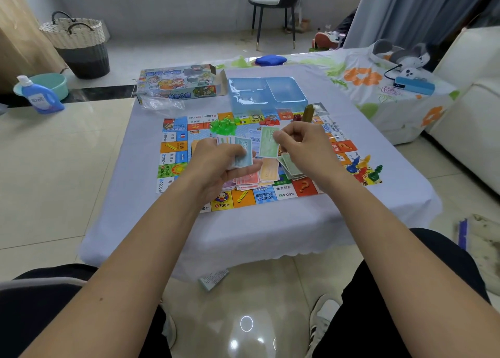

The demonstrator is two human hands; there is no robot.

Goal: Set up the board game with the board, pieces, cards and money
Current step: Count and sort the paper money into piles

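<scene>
The colourful game board (173,152) lies flat on a low table under a pale cloth (135,195). My left hand (219,160) grips a fan of blue-green play money notes (240,149) above the board. My right hand (300,141) pinches a single green note (269,145) by its top edge. Loose pink, orange and green notes (257,179) are heaped on the board under my hands. Green plastic houses (220,125) and red ones (269,121) sit near the far edge. Coloured pawns (364,169) stand at the board's right corner.
The blue plastic box insert (267,94) and the printed game box (178,83) sit at the table's far side, with a clear bag (159,105) beside them. A folded leaflet (213,278) lies on the floor. A detergent bottle (40,96) stands to the left.
</scene>
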